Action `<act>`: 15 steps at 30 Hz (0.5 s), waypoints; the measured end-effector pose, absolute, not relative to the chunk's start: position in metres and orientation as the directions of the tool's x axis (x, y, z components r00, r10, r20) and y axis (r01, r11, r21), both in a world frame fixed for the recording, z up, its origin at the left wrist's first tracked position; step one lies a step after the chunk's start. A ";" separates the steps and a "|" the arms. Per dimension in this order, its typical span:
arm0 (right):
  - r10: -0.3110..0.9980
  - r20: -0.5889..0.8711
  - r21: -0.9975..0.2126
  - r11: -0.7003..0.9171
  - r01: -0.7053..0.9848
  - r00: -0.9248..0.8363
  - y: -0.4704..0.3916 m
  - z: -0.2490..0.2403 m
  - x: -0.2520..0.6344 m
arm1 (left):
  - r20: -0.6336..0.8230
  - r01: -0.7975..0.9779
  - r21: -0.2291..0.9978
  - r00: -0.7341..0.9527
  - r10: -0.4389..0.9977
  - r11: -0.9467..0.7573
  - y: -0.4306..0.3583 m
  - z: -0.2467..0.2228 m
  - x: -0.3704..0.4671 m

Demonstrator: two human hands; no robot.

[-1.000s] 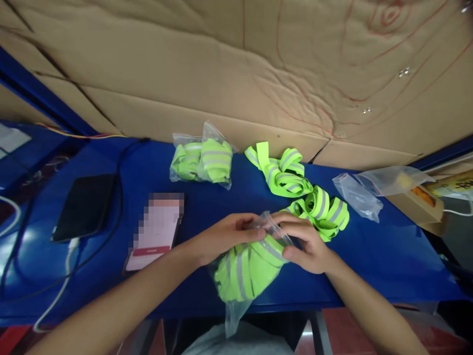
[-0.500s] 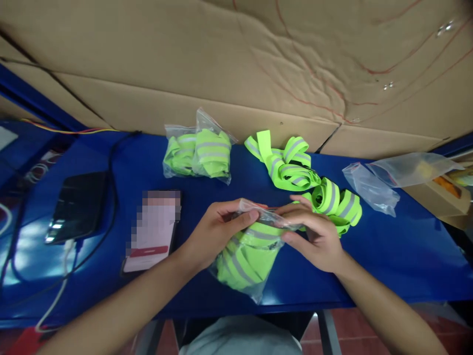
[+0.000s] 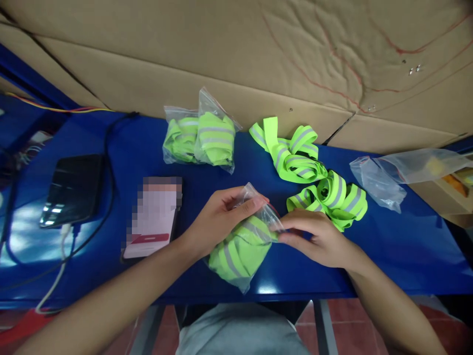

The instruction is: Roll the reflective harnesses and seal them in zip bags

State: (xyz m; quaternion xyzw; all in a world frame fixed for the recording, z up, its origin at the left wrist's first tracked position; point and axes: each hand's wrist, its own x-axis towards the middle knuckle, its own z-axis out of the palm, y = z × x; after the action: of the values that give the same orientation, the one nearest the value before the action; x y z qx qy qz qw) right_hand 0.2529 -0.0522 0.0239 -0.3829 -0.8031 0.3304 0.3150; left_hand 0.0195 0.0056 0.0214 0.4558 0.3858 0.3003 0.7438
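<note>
In the head view, holds a clear bag (image 3: 242, 251) over the near side of a blue table (image 3: 406, 256), with a folded green strap (image 3: 231, 256) visible inside. Clamps the upper left of the mouth between thumb and bent fingers of the left hand (image 3: 219, 214), without any gap beyond the thickness of the film. Pinches the right end of the mouth between thumb and forefinger of the right hand (image 3: 321, 239), tips almost together on the plastic. Spans the mouth between both grips, presumably to steady the soft film, with the packed body lower and nearer to the wearer. Shows two filled bags (image 3: 217, 138) side by side at the back near a cardboard panel (image 3: 166, 54), possibly grouped apart from the loose straps (image 3: 301, 160) farther right. Shows flat bags (image 3: 380, 182) at right, probably placed for easy reach. Hides most left fingertips behind the mouth and folds the remaining right fingers out of sight. Masks the screen of a phone (image 3: 153, 222) with pixel blocks; cuts off a cardboard box (image 3: 436, 197) at the right edge. Cannot tell seal state, nor contact between bag and table.
</note>
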 end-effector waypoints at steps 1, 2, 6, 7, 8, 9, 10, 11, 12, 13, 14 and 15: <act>0.847 0.256 -0.794 0.459 0.398 -0.466 -0.053 0.023 0.252 | -0.316 -0.056 0.908 0.558 0.767 0.415 0.006 0.020 0.020; 0.868 0.250 -0.810 0.430 0.398 -0.430 -0.053 0.023 0.253 | -0.347 -0.010 0.898 0.598 0.723 0.440 0.006 0.018 0.020; 0.819 0.001 -0.849 0.304 0.432 -0.574 -0.049 0.031 0.266 | -0.459 0.106 0.834 0.677 0.575 0.542 0.003 0.009 0.023; 0.778 -0.071 -0.864 0.264 0.428 -0.624 -0.047 0.034 0.271 | -0.454 0.095 0.837 0.671 0.586 0.540 0.002 0.008 0.024; 0.746 -0.123 -0.881 0.221 0.418 -0.655 -0.045 0.037 0.275 | -0.438 0.072 0.845 0.663 0.608 0.530 0.001 0.008 0.024; 0.739 -0.148 -0.897 0.180 0.404 -0.657 -0.043 0.040 0.279 | -0.418 0.045 0.853 0.655 0.629 0.519 0.001 0.009 0.024; 0.765 -0.142 -0.911 0.147 0.385 -0.628 -0.042 0.042 0.281 | -0.397 0.017 0.861 0.648 0.650 0.509 0.001 0.011 0.024; 0.815 -0.111 -0.923 0.127 0.362 -0.568 -0.041 0.043 0.282 | -0.375 -0.013 0.868 0.639 0.671 0.497 0.001 0.013 0.023; 0.872 -0.057 -0.931 0.129 0.341 -0.486 -0.041 0.042 0.280 | -0.352 -0.043 0.874 0.628 0.694 0.483 0.002 0.015 0.022; 0.918 0.010 -0.934 0.150 0.325 -0.396 -0.042 0.040 0.277 | -0.329 -0.074 0.882 0.608 0.723 0.465 0.004 0.016 0.021; 0.948 0.085 -0.931 0.185 0.315 -0.306 -0.043 0.037 0.272 | -0.306 -0.106 0.890 0.580 0.754 0.443 0.005 0.017 0.020; 0.961 0.153 -0.925 0.221 0.309 -0.228 -0.044 0.033 0.266 | -0.286 -0.134 0.897 0.551 0.784 0.422 0.006 0.018 0.019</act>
State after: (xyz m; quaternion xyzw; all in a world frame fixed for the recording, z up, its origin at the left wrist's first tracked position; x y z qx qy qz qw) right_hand 0.2664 -0.0445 0.0333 -0.4740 -0.6702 0.4062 0.4016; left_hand 0.0189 0.0063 0.0181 0.4447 0.3652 0.3022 0.7600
